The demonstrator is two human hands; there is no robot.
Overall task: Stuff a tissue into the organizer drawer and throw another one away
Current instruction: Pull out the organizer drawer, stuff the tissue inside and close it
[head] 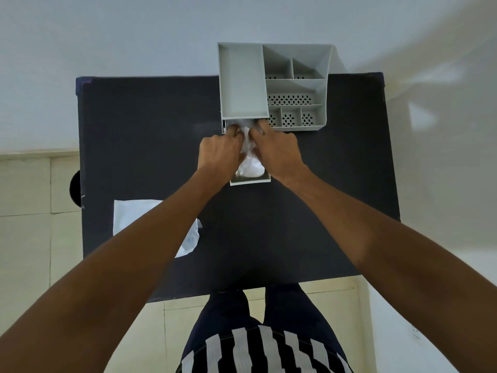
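In the pulled-out grey plastic drawer [250,181], my left hand [219,152] and right hand [277,152] pinch crumpled white tissue [248,164]; flat white tissue [129,216] lies on matte black table [150,146].

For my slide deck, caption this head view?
Both hands, left and right, press a white tissue into the organizer's open drawer; another tissue waits.
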